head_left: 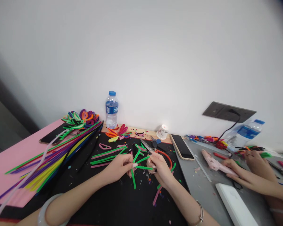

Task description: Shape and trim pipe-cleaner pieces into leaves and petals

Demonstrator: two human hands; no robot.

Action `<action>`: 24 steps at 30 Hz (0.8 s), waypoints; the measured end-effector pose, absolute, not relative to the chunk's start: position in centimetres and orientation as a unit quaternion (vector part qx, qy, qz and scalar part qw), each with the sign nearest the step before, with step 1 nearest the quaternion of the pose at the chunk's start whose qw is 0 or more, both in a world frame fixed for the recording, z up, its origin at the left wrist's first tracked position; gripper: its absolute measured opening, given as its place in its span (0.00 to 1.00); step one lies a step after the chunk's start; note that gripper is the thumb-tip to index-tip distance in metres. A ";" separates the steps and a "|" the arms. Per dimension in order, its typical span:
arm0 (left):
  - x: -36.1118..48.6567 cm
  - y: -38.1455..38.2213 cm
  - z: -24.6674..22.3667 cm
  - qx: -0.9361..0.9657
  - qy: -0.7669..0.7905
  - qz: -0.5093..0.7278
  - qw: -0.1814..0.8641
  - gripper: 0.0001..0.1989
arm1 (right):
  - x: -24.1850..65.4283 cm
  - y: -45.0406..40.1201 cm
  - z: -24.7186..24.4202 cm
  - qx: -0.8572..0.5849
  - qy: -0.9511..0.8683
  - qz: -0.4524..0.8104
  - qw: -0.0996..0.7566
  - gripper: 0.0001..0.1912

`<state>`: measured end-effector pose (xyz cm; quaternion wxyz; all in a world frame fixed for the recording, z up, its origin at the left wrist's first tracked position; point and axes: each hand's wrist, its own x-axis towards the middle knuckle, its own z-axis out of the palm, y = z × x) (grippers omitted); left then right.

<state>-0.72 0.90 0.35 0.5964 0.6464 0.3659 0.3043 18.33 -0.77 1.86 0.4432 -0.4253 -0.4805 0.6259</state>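
Between my hands is a bundle of green pipe cleaners [134,179], crossed so that the ends stick out in several directions. My left hand [119,168] pinches them near the crossing, thumb against fingers. On the other side my right hand [160,168] has its fingers closed on the ends of two green strands. Open scissors blades [145,145] show just behind my right hand, with an orange handle loop [168,158] beside it. Cut green and pink pipe cleaner pieces [103,158] lie behind my left hand on the black mat [113,204].
Long coloured pipe cleaners [49,166] fan out at left over pink paper [4,163]. A water bottle [111,110], paper cup [162,131] and phone [182,147] stand or lie along the wall. At right, another person's hands [240,171] work near a pink glue gun [213,161] and a white box [234,204].
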 end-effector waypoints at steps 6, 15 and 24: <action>-0.8 0.7 0.3 0.647 0.365 0.295 0.601 0.14 | 19.0 -0.3 1.7 -0.438 -0.553 0.556 0.439 0.19; -0.7 0.4 0.7 0.648 0.354 0.270 0.618 0.14 | 19.2 -0.3 1.7 -0.484 -0.626 0.446 0.418 0.12; -0.7 0.5 0.5 0.642 0.346 0.266 0.630 0.15 | 19.4 0.1 1.6 -0.505 -0.596 0.489 0.387 0.10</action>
